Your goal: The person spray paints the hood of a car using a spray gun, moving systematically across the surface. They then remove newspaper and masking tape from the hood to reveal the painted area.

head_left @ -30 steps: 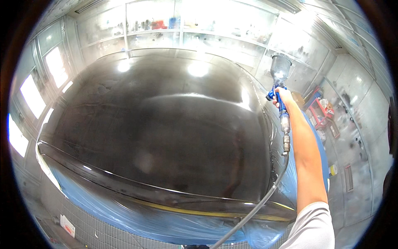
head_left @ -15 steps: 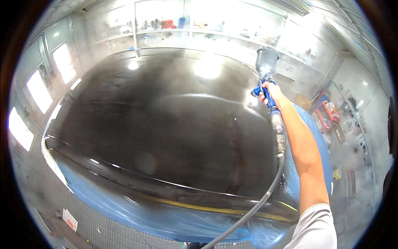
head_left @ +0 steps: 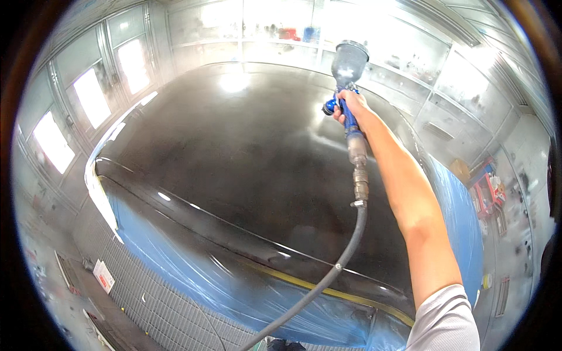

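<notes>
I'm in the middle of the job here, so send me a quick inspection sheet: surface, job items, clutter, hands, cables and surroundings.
Surface: large black panel, glossy, reflecting lights; blue plastic sheet hangs below its near edge, beside a yellow strip.
Job items: blue spray gun, grey cup on top, raised over the panel's right part.
Clutter: papers beside the floor grating; red rack and cardboard box at far right.
Hands: right hand grips the spray gun; left hand out of view.
Cables: grey hose curves from the gun past the panel's near edge.
Surroundings: stained grey walls; bright panes at left.
</notes>
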